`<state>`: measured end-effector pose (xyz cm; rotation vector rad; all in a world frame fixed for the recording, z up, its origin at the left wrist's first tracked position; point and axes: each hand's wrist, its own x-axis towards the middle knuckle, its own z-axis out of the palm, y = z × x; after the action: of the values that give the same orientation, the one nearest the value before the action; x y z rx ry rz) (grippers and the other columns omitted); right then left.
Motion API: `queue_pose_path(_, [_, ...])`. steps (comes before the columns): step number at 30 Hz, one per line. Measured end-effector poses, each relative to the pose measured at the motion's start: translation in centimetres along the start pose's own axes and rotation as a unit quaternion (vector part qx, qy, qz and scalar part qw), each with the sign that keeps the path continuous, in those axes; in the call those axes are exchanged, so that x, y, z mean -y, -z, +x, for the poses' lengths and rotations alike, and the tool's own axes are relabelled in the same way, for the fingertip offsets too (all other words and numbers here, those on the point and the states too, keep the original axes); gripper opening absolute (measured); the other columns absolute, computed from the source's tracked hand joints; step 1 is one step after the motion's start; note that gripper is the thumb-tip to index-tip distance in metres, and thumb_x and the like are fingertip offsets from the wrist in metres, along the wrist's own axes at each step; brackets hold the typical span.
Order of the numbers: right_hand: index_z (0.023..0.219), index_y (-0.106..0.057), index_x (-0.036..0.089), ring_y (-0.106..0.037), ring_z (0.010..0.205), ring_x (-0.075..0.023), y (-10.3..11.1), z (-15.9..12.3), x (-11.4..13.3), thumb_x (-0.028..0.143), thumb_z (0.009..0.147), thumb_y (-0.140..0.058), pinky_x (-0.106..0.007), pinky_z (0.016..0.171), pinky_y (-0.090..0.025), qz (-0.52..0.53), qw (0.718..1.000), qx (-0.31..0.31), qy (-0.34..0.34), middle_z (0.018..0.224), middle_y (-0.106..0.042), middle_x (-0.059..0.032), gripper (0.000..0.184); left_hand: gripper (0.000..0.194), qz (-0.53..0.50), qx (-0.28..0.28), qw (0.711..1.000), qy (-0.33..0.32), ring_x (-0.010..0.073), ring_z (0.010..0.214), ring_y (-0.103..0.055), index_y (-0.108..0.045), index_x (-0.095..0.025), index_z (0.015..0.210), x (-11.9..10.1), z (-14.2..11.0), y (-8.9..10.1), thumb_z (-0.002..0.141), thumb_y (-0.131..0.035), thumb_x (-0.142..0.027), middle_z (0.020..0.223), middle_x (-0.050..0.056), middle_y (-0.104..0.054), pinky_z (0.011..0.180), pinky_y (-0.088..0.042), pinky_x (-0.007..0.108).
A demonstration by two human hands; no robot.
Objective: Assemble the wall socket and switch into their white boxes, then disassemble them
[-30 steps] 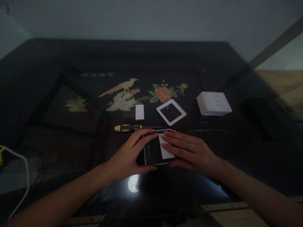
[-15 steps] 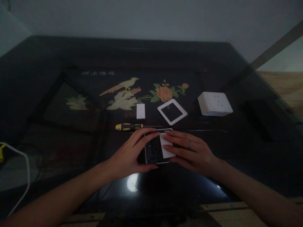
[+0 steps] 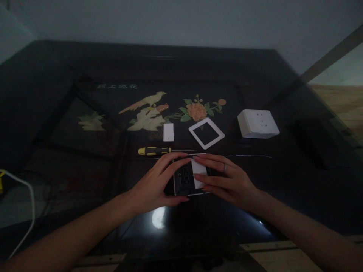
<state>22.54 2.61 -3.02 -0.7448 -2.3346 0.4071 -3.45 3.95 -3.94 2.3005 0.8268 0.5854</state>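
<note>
My left hand (image 3: 154,181) is closed around the left side of a wall switch base (image 3: 183,183), thumb on its near edge and fingers along its far edge. The base is square, with a black inside and a thin pale rim. My right hand (image 3: 227,177) has its fingers on a white rocker plate (image 3: 198,175), which lies over the base's right half. Those fingers cover part of the plate, and whether it sits fully in the base I cannot tell. A second white rocker plate (image 3: 168,132) lies flat beyond my hands.
A yellow and black screwdriver (image 3: 154,151) lies just beyond my left hand. Farther back are a white square frame (image 3: 207,133) and a white socket box (image 3: 258,124). A white cable (image 3: 33,204) runs along the left side of the glossy dark table (image 3: 85,211).
My right hand has shifted slightly left over the base, and the rocker plate's right edge sits a little farther in. My left hand keeps its hold.
</note>
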Motion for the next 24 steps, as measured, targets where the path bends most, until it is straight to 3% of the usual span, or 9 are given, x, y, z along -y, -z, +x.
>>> queue_pose_path(13, [0.113,-0.07,0.025,-0.054,0.127,-0.0223,-0.07,0.29,0.97,0.02,0.089,-0.066,-0.044,0.102,-0.05,0.102,0.988,-0.011,-0.114,0.133,-0.06,-0.0091,0.025,0.085,0.005,-0.004,1.0,-0.016,0.034,0.134,-0.041,-0.026,-0.027,0.147,0.07,0.01,0.0,0.079,-0.076,-0.041,0.145,0.015,-0.037,0.11,-0.041,0.053])
queue_pose_path(24, [0.135,-0.057,0.025,-0.05,0.134,-0.0213,0.32,-0.15,0.14,0.023,0.09,-0.065,-0.043,0.108,-0.046,0.098,0.99,0.007,-0.1,0.139,-0.059,-0.0106,0.046,0.087,0.005,0.008,1.0,-0.004,0.0334,0.135,-0.04,-0.025,-0.027,0.148,0.17,-0.07,0.04,0.079,-0.075,-0.044,0.146,0.014,-0.035,0.111,-0.041,0.052])
